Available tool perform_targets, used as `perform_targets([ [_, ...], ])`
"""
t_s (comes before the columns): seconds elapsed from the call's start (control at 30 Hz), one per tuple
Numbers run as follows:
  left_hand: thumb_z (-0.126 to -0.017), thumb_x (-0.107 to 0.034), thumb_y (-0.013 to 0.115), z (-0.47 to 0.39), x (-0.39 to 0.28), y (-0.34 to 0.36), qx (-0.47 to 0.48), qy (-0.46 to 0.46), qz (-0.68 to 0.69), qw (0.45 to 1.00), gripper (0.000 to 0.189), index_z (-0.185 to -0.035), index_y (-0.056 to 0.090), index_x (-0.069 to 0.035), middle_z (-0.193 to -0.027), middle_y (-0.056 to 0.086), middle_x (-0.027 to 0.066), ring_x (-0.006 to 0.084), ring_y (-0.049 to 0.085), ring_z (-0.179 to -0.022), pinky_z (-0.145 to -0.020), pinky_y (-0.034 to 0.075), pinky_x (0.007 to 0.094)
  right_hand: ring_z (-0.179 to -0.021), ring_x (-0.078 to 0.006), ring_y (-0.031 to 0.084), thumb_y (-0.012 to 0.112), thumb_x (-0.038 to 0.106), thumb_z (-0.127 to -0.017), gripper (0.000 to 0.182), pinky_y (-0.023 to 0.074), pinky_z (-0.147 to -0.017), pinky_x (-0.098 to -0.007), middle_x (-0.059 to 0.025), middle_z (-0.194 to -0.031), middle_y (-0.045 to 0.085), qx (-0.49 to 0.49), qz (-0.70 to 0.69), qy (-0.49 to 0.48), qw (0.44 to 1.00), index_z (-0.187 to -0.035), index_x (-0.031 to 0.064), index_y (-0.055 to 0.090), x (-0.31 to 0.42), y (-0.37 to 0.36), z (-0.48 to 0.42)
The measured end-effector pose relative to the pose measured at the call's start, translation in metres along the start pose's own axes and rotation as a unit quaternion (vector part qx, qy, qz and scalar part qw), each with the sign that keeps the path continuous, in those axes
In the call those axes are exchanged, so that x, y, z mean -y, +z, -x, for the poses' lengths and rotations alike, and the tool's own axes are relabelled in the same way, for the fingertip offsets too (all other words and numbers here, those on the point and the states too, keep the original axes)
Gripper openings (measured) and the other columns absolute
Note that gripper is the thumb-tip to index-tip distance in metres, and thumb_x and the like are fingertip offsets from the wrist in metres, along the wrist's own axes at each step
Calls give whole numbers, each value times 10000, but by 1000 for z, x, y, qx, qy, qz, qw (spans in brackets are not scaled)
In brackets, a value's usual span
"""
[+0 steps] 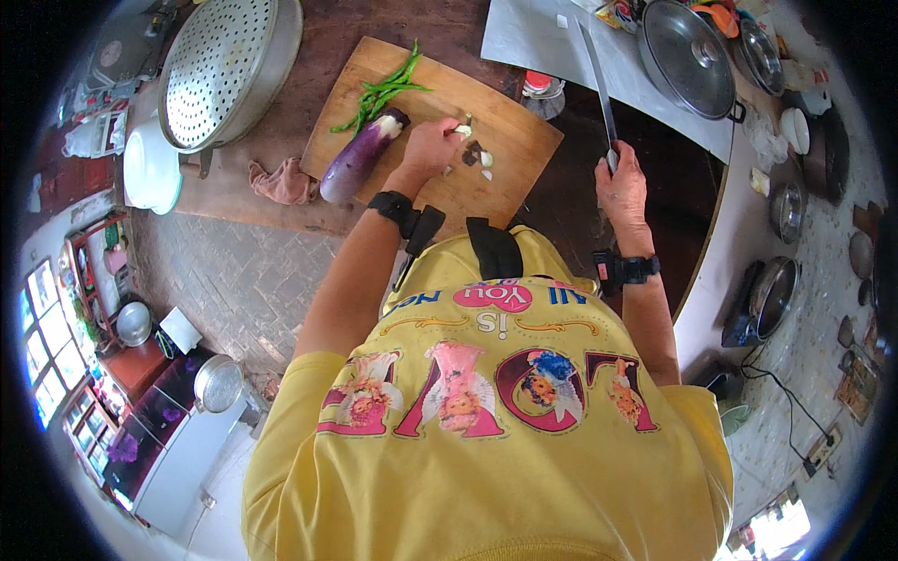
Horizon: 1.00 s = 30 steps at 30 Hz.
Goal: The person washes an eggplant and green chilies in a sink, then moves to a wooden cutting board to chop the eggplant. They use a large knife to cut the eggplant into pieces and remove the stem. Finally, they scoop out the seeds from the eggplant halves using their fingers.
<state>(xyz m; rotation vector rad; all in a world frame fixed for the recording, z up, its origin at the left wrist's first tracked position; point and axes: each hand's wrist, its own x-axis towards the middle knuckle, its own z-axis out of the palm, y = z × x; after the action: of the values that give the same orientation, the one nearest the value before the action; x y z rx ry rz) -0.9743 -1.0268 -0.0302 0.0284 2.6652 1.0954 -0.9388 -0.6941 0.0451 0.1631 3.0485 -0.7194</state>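
On the wooden cutting board [505, 105], my left hand [429, 146] pinches a small pale piece [463, 130] that looks like garlic. Right of those fingers lie white clove-like pieces [486, 159] and a dark scrap [473, 153]. A purple eggplant [358, 161] rests just left of this hand, its pale stem end close to a bunch of long green peppers [382, 91]. My right hand [623, 181] grips a kitchen knife [598, 77] by its handle, off the board's right side. Its blade points away from me and is seen nearly edge-on.
A large perforated metal steamer [221, 63] stands at the left, near a pale plastic basin [149, 168] and a brownish cloth [282, 182]. A lidded pan [684, 59] sits on the metal-topped counter [540, 35] at right. A red-lidded jar [541, 91] is beyond the board.
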Motion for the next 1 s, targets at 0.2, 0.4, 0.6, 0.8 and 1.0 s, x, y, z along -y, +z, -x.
perform_targets([
  [0.2, -935, -191, 622, 9, -26, -31, 43, -119, 432, 893, 183, -1062, 656, -63, -895, 666, -2, 98, 592, -780, -639, 468, 270, -974, -412, 622, 651, 175, -862, 499, 523, -824, -493, -184, -1127, 583, 41, 71, -40, 996, -1308, 104, 439, -11, 12, -44],
  [0.4, -966, -172, 598, 31, -64, -66, 69, -130, 535, 832, 203, -1151, 613, -92, -927, 663, -21, 74, 582, -807, -675, 445, 213, -1062, -373, 574, 680, 174, -854, 520, 498, -889, -464, -167, -1119, 564, 42, 115, -118, 985, -1315, 142, 443, -21, 47, -109],
  [0.6, -960, -132, 602, 44, -67, -76, 13, -38, 483, 875, 222, -1178, 614, -92, -990, 666, -7, 72, 592, -860, -697, 454, 224, -1020, -371, 581, 668, 144, -856, 451, 496, -872, -458, -158, -1117, 583, -49, 159, -184, 969, -1281, 143, 518, -9, 62, -147],
  [0.8, -946, -69, 589, 52, -70, -85, -59, -7, 309, 949, 224, -1165, 631, -44, -950, 649, -26, 69, 570, -849, -769, 461, 228, -683, -92, 618, 662, 194, -924, 239, 498, -606, -248, -20, -811, 667, 270, -418, -7, 867, -1099, 30, 665, 122, 33, -105],
  [1.0, -906, -50, 601, 54, -83, -90, -99, 90, 192, 972, 233, -1134, 639, -28, -911, 671, 39, 112, 607, -802, -725, 495, 268, -661, -80, 612, 617, 142, -944, 186, 507, -573, -233, -23, -792, 657, 306, -527, 1, 793, -1047, -8, 658, 172, 22, -58],
])
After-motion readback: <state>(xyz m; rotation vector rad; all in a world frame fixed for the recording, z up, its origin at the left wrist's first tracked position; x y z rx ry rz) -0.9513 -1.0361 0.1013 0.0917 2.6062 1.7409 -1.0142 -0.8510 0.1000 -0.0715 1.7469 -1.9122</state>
